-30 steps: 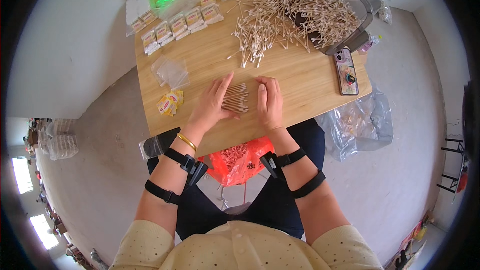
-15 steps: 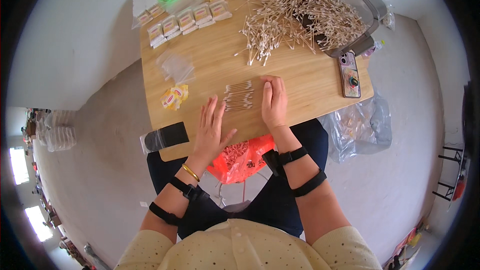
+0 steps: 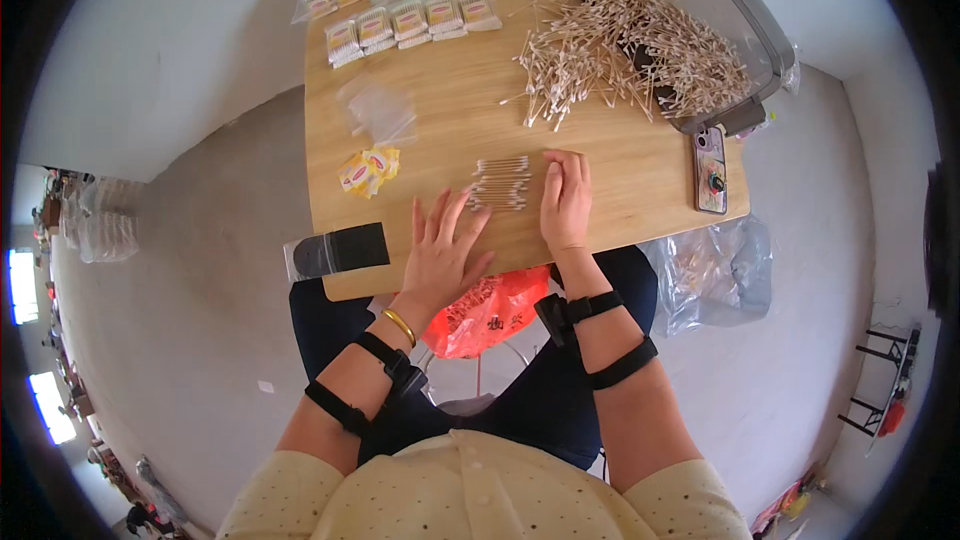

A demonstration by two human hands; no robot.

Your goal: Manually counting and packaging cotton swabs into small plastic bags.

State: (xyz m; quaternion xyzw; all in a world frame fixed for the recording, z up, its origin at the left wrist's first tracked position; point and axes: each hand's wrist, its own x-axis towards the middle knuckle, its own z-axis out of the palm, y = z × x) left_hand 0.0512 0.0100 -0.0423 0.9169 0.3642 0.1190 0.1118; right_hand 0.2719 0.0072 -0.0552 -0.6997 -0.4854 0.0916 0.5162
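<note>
A flat row of cotton swabs [image 3: 500, 183] lies on the table between my hands, sticks running left to right. My left hand [image 3: 440, 252] is open with fingers spread, its fingertips at the row's lower left end. Just right of the row, my right hand [image 3: 567, 202] rests on the tabletop. Its fingers are curled and pressed together, the thumb beside them, and nothing shows in them. A big loose heap of cotton swabs [image 3: 580, 60] spills from a grey translucent bin [image 3: 755, 15] tipped at the back right.
Filled swab packs [image 3: 409, 20] line the back left. Clear bags [image 3: 378, 112], yellow-white cards [image 3: 368, 172] and a black pouch [image 3: 350, 248] lie at left. A phone [image 3: 710, 172] is at the right edge. A red bag [image 3: 485, 315] hangs below the front edge; a clear bag [image 3: 715, 280] is beyond it.
The view has shifted, so the table sits higher and further right. My left hand has closed in on the row's lower left end. My right hand stays beside the row, its fingers slightly more curled.
</note>
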